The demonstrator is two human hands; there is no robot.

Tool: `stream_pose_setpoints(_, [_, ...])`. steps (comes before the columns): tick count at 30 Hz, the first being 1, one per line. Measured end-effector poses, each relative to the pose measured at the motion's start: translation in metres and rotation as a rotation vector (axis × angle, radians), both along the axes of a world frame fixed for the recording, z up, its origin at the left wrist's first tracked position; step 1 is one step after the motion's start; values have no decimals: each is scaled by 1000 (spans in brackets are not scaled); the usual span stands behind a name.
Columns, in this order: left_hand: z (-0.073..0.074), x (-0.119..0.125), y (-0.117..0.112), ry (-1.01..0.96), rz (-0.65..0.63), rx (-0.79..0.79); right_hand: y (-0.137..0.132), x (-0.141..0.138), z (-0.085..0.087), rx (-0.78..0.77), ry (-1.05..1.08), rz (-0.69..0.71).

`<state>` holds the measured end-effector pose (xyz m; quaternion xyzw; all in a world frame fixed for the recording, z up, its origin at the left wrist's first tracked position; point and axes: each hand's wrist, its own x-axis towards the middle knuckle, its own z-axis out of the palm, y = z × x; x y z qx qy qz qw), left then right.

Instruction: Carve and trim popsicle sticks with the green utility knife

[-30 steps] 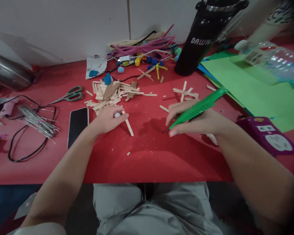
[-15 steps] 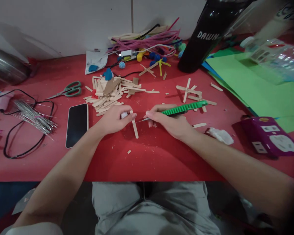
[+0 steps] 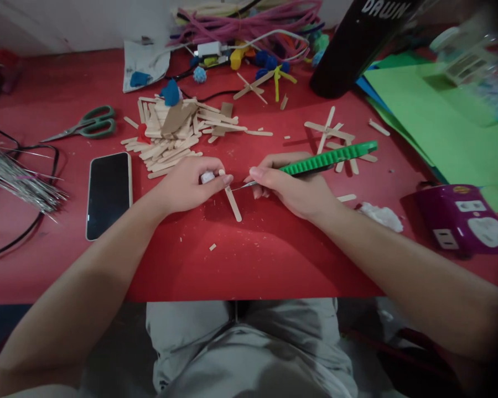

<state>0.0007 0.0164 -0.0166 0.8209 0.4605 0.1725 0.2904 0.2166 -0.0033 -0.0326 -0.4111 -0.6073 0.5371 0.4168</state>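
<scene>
My left hand pinches a wooden popsicle stick between thumb and fingers, near the stick's upper end. Something white, wrapped or crumpled, shows in the curl of the same hand. Held like a pen in my right hand is a green utility knife. Its thin blade points left, and the tip is at or very close to the stick's edge; I cannot tell whether it cuts in. Small wood chips lie scattered on the red table below.
Behind my left hand lies a pile of popsicle sticks. A phone and green-handled scissors are to the left. Joined sticks, a crumpled tissue, a purple power socket, green paper and a black bottle are on the right.
The view has tipped down and shifted slightly, so objects on the table sit higher in the picture. Both hands keep their holds, with the blade still beside the stick.
</scene>
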Motion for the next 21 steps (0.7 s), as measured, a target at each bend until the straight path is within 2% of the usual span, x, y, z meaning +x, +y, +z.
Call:
stream_pose_setpoints(8, [0, 2, -1, 65, 22, 43, 0, 1, 0, 1, -17, 16])
stream_pose_setpoints(14, [1, 4, -1, 118, 40, 18, 0, 4, 2, 25, -48, 51])
stream_pose_setpoints(21, [2, 7, -3, 58, 34, 31, 5, 4, 6, 31, -52, 93])
